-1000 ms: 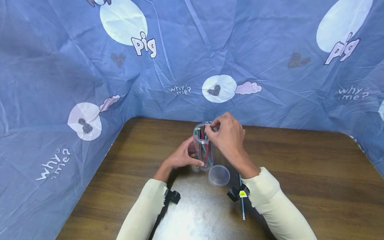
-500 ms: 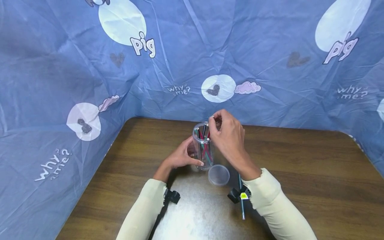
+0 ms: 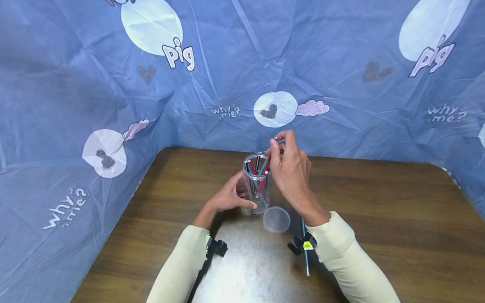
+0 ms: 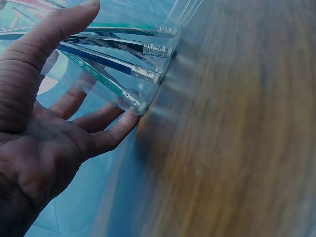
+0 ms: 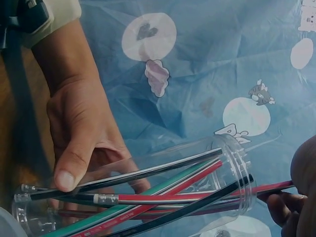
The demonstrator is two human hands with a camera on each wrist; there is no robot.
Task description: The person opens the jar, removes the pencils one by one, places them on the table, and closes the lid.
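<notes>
A clear plastic jar stands on the table with several pencils inside, in black, green and red. My left hand holds the jar low on its side; in the left wrist view, thumb and fingers lie around the wall near the base. Metal ferrules and erasers of the pencils point to the jar's bottom there. My right hand, just above the jar's mouth, pinches a red pencil. Its upper part sticks out past the rim, and its eraser end is still inside the jar.
A round translucent lid lies in front of the jar. A dark blue-green pencil lies under the right wrist. The wooden table meets a blue printed cloth at the back and sides.
My right hand has risen from the jar's rim, drawing the red pencil partly upward. The left hand and the jar stay in place.
</notes>
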